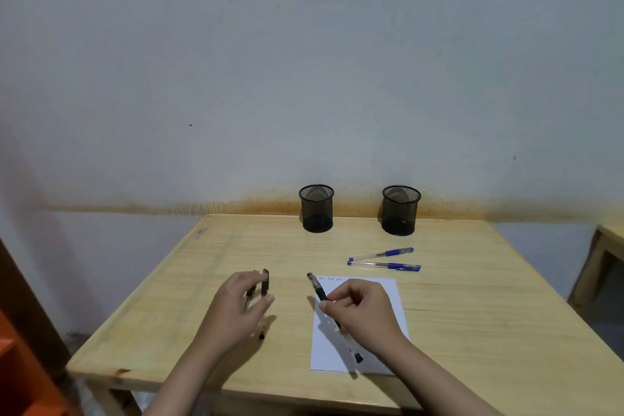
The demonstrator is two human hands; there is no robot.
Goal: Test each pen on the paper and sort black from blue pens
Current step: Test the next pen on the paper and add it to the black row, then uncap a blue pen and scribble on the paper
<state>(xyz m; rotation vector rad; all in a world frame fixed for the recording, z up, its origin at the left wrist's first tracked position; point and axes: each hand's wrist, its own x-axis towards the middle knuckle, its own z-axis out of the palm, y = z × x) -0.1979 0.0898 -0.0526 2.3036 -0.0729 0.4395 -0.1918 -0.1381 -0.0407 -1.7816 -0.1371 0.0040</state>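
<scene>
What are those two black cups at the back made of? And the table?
The two black cups look like metal wire mesh, painted matte black: you can see the wall through their tiny holes. The table looks like pale wood with a smooth finish, since grain lines and a dark knot show on it.

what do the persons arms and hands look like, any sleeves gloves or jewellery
Both forearms are bare right to the bottom edge of the picture, so no sleeves show. The left hand and right hand wear no gloves. No watch, bracelet or ring is visible, though the left fingers are motion-blurred and hard to check.
</scene>
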